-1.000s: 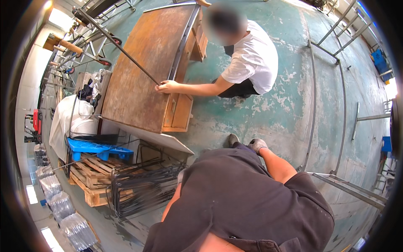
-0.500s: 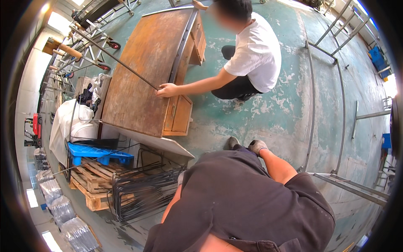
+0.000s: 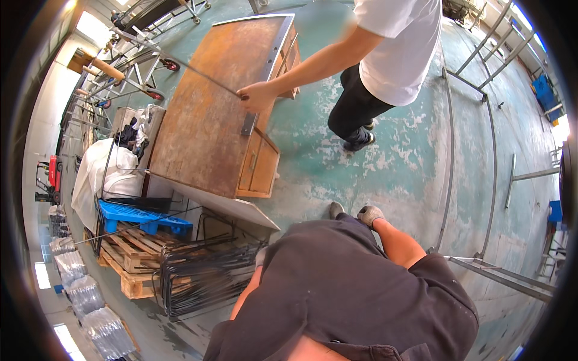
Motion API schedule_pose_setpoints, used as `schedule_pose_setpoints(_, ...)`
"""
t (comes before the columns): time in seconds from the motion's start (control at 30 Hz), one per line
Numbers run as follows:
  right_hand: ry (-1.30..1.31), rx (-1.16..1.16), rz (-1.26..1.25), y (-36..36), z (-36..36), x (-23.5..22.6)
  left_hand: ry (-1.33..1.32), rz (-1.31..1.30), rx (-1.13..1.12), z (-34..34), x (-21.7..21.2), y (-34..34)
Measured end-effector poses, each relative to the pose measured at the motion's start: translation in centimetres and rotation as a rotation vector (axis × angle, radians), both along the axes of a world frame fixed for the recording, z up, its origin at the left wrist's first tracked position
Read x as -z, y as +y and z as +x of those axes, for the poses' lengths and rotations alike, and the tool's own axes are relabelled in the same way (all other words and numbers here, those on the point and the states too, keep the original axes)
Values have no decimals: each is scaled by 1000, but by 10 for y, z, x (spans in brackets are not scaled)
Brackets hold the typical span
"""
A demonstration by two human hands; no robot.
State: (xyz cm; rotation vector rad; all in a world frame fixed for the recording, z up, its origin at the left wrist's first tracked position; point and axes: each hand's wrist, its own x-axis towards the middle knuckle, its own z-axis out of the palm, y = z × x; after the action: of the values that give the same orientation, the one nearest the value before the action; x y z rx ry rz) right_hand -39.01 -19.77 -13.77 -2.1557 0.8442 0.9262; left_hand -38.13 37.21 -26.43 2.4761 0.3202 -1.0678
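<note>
Your left grip (image 3: pixel 260 257), partly behind your dark shirt (image 3: pixel 349 271), is by the right end of the black wire frames (image 3: pixel 205 277); I can't tell whether it holds them. They are just beside the wooden pallet (image 3: pixel 137 286), long axis slanting from its near-right corner toward that grip, rounded ends pointing away. Your right grip (image 3: pixel 371 215) shows against the floor (image 3: pixel 313 171), open or closed unclear. Floor stretches from the right edge of the surface (image 3: pixel 192 144) to the metal rail (image 3: pixel 452 144).

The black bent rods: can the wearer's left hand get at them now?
Probably yes: the left hand, partly hidden by the shirt, appears close beside the black bent rods, nothing visible between.
</note>
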Motion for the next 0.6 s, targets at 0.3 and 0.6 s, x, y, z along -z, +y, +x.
schedule_pose_setpoints(0.3, -47, 44, -6, 3, -13, -2, -14, -49, 79, -3, -4, 1)
schedule_pose_setpoints(0.6, -25, 4, -32, 2, -18, 1, -12, -60, 12, 10, -23, -20)
